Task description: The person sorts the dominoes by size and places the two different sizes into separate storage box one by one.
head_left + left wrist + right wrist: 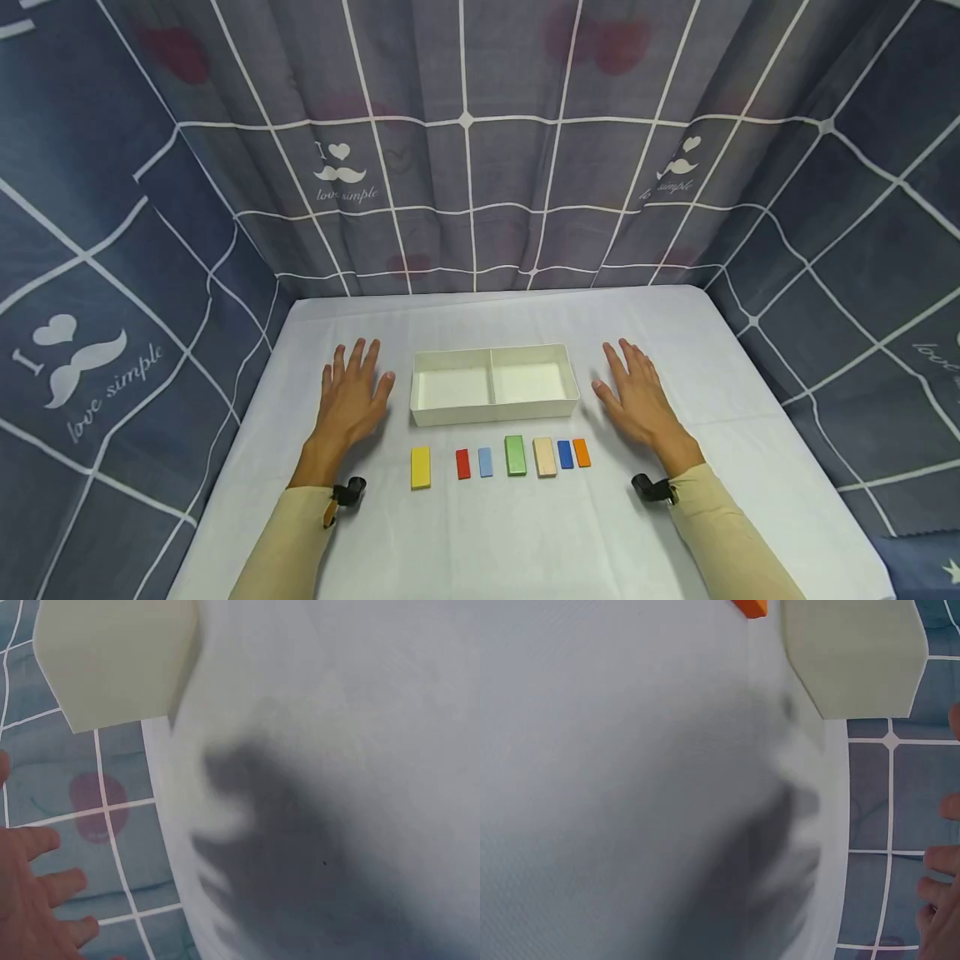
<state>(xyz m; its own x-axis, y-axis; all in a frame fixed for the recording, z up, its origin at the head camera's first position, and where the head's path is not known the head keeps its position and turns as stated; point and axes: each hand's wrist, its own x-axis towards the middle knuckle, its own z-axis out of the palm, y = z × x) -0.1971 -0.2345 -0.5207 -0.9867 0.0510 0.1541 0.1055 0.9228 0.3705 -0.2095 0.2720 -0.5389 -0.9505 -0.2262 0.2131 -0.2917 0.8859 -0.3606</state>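
A cream box (pixel 491 412) with two compartments stands mid-table, both compartments holding nothing. Left of it my left hand (pixel 349 402) hovers with fingers spread, casting a shadow on the cloth; its fingers (pixel 60 886) show at the left wrist view's edge. My right hand (pixel 639 398) mirrors it beyond the box's right end, fingers straight and holding nothing. In front of the box lies a row of small blocks: yellow (pixel 421 467), red (pixel 462 464), light blue (pixel 485 462), green (pixel 515 455), beige wood (pixel 544 457), dark blue (pixel 566 454) and orange (pixel 581 452).
A white cloth (pixel 495 542) covers the table. Dark grid-patterned curtains (pixel 510 167) close in the back and both sides. A black wrist camera (pixel 349 492) sits on the left wrist, another black camera (pixel 651 488) on the right.
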